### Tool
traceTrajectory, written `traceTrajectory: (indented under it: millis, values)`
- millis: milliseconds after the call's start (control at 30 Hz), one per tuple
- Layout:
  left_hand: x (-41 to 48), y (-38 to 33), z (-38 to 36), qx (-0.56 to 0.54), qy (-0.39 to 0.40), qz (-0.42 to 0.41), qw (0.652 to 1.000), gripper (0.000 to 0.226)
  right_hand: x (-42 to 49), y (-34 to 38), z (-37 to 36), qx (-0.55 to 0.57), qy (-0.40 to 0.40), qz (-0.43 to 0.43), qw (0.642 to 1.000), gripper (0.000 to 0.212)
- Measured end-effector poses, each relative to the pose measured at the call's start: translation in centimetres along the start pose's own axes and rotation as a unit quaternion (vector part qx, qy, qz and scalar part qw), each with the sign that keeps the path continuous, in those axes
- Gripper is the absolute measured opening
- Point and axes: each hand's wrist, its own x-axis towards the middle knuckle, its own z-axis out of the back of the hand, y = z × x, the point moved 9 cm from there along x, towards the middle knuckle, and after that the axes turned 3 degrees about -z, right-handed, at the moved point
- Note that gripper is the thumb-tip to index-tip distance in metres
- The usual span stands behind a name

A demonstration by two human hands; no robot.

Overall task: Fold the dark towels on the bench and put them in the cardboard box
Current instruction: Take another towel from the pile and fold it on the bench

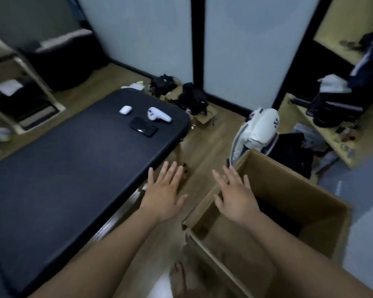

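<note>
The black padded bench (pixel 63 168) fills the left of the view; no towel lies on its top. An open cardboard box (pixel 289 186) stands on the floor to the right, with dark cloth (pixel 278 216) low inside it. My left hand (pixel 164 190) hovers with straight spread fingers over the floor just off the bench's right edge. My right hand (pixel 235 194) is also spread flat, above the box's left rim. Both hands hold nothing.
On the far end of the bench lie a black phone (pixel 143 126), a white controller (pixel 158 114) and a small white case (pixel 125 109). A white bag (pixel 258 130) and dark clothes sit behind the box. My bare foot (pixel 179 278) shows below.
</note>
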Motion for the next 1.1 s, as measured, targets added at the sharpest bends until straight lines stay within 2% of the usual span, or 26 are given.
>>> traceTrajectory:
  millis: [100,233,400,600,867,1000,1100]
  values:
    - [-9.1,8.3,1.4,-0.021,-0.025,0.114,0.993,0.077,0.1,11.8,1.6,-0.028,-0.014,0.107,0.994,0.068]
    - [-22.8,19.6,3.6,-0.049,-0.085,0.271,0.958,0.072,-2.2,29.0,2.1,-0.075,-0.024,0.256,0.964,0.068]
    - [-42.2,31.2,5.6,-0.045,-0.16,0.419,0.893,0.075,-9.3,50.5,1.1,-0.123,-0.048,0.418,0.899,0.069]
    - [-66.8,40.3,1.9,-0.063,-0.204,0.576,0.789,0.072,-23.1,73.3,-4.2,-0.135,-0.043,0.577,0.805,0.069]
    - [-87.0,43.0,-3.1,-0.121,-0.221,0.682,0.687,0.067,-35.6,90.3,-9.3,-0.149,-0.029,0.674,0.723,0.068]
    - [-93.5,43.0,-5.8,-0.133,-0.228,0.727,0.634,0.065,-39.2,96.8,-11.3,-0.149,-0.023,0.708,0.69,0.069]
    - [-96.0,43.9,-7.4,-0.129,-0.221,0.746,0.615,0.066,-41.0,100.3,-13.0,-0.156,-0.014,0.729,0.666,0.069]
